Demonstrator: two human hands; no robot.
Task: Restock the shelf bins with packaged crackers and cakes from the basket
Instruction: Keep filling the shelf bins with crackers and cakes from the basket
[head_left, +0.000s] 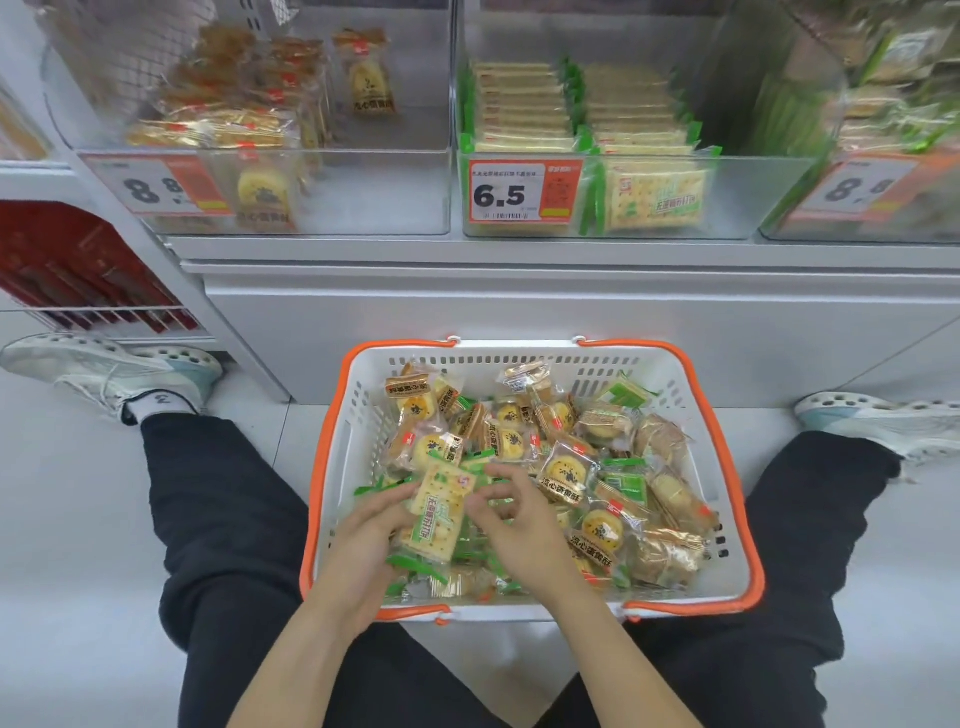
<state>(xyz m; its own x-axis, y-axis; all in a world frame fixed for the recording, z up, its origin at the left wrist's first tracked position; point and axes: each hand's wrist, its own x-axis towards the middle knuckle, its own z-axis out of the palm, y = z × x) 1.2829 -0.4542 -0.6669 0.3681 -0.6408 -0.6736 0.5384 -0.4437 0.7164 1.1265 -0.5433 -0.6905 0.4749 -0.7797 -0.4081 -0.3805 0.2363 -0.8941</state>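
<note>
Both hands work in the basket (724, 467) by its near-left corner. The left hand (363, 525) grips a green cracker packet (439, 512); the right hand (511, 525), fingers loosely curled, touches it. Best gather several matching packets, edges aligned, for the middle bin (727, 208).

bright even light, blurred warped edges

The price tag (524, 193) on the middle clear bin (727, 228) reads "6.5" above a barcode. The left bin's tag (156, 187) reads "8.8", blurred. The far-right tag (857, 188) shows "8." and a smeared digit. The left sock (162, 400) bears "2". Chinese characters on the wrappers are too blurred to read.
</note>
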